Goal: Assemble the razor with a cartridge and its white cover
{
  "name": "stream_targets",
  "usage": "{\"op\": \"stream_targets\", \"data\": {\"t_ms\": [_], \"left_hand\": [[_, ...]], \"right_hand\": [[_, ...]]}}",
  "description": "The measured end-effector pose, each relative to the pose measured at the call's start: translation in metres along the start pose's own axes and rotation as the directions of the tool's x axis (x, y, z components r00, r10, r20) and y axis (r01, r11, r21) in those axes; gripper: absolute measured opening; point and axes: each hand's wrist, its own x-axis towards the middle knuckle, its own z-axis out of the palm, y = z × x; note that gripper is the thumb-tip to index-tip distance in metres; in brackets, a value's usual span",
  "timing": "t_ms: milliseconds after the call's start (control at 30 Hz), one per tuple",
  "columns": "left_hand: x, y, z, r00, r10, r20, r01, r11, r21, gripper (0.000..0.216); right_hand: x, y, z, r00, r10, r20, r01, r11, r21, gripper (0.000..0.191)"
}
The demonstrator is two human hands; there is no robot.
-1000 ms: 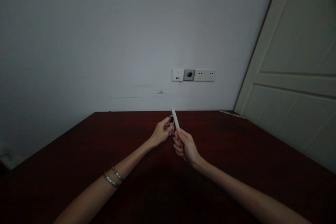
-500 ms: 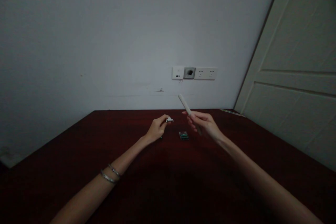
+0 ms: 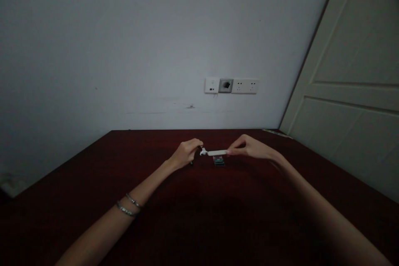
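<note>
Jutting leftward from the right fingers [image 3: 237, 151] is a white strip [image 3: 217, 153].

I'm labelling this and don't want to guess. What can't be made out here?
Head view:
White piece in the left hand: too small to identify.
White stick, right end: hidden by the right hand.
Greenish item on the table: too small, dim.
Panelled door: cut off by the right edge.
</note>
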Motion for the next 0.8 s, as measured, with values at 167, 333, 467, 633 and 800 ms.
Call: {"op": "stream_targets", "data": {"t_ms": [167,333,467,633,800], "left_hand": [[-0.003,0.0,0.001,1.0,0.004,0.018,-0.005,1.0,0.024,0.026],[-0.002,0.001,-0.001,0.999,0.049,0.01,-0.049,0.997,0.056,0.026],[0.0,0.001,-0.002,0.998,0.051,0.021,-0.052,0.996,0.078,0.024],[0.004,0.002,-0.003,0.994,0.095,0.046,-0.098,0.991,0.09,0.025],[0.003,0.0,-0.004,0.997,0.069,0.032,-0.072,0.993,0.092,0.025]], "right_hand": [[0.001,-0.004,0.006,0.999,-0.039,-0.009,0.039,0.999,0.024,0.036],[0.0,0.005,0.002,0.999,-0.022,-0.036,0.022,1.0,-0.011,0.034],[-0.002,0.008,-0.002,0.997,-0.005,-0.082,0.004,1.0,-0.018,0.035],[0.004,0.005,0.015,0.995,-0.105,-0.003,0.105,0.993,0.059,0.035],[0.007,0.012,0.014,0.995,-0.089,-0.034,0.091,0.992,0.084,0.032]]}}
